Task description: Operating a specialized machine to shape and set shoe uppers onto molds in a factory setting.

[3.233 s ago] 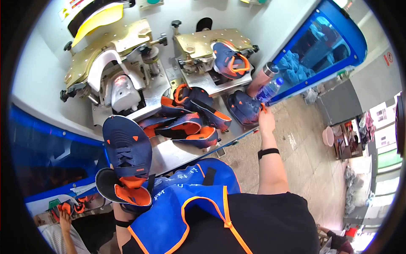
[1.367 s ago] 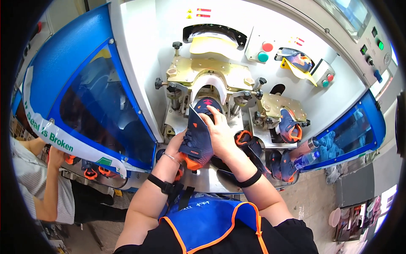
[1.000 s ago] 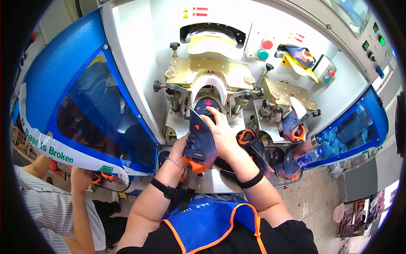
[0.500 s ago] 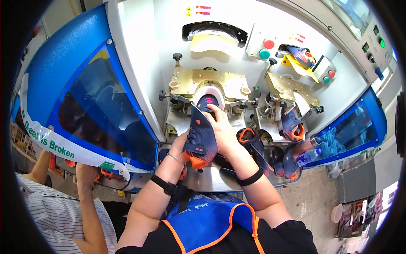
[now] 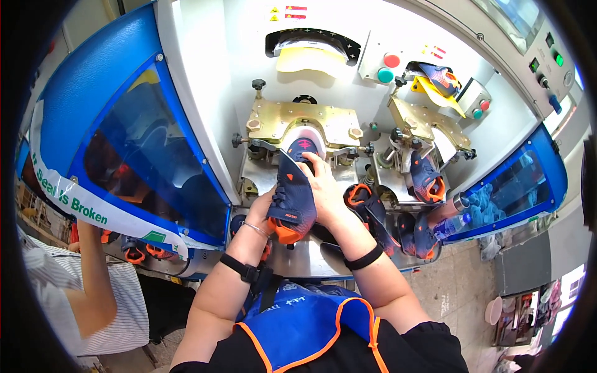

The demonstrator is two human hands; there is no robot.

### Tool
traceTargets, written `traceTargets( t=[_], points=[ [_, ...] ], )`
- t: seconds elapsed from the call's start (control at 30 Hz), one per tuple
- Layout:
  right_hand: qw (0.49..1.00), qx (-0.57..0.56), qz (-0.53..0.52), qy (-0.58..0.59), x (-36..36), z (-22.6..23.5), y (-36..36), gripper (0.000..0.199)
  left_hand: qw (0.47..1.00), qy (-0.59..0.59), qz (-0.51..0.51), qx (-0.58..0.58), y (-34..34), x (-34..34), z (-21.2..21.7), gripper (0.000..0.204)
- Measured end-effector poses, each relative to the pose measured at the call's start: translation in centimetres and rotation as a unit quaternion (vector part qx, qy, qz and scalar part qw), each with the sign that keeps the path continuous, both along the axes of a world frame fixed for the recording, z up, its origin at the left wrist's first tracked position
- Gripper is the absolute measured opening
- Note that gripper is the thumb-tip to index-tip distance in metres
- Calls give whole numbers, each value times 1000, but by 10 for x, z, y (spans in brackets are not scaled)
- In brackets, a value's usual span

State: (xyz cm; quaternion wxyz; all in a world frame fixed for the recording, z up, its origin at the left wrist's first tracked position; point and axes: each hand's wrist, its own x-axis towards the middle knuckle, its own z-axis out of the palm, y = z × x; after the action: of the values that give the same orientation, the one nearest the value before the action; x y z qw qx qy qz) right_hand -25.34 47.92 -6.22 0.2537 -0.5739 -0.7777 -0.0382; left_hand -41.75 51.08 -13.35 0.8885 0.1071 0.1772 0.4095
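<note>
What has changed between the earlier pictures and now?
The right hand moved left, away from the shoe beside the bottle; with the left hand, it now holds the laced shoe at the left press. That press lowered slightly; the right press rose. The bottle stayed in place.

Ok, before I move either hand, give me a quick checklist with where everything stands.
1. Left hand on the navy shoe: ok.
2. Right hand against the same shoe: ok.
3. Right fingertips well clear of the white arched pad: not ok, they look close.
4. Dark piece within the arch fully seated: cannot tell, partly covered.
5. Plastic bottle away from both hands: ok.
</note>
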Motion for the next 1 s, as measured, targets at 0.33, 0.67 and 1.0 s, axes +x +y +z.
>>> traceTargets(
  t=[0.33, 0.67, 1.0],
  points=[
    [996, 29, 53, 69, 4, -17, -3, 53, 996, 87, 14, 22, -1, 5, -8, 40],
    [941, 288, 115, 135, 15, -5, -80, 59, 965, 170, 200, -21, -28, -15, 14, 49],
    [949, 220, 186, 128, 11, 54, -68, 30, 967, 174, 184, 12, -62, -13, 61, 44]
  ],
)
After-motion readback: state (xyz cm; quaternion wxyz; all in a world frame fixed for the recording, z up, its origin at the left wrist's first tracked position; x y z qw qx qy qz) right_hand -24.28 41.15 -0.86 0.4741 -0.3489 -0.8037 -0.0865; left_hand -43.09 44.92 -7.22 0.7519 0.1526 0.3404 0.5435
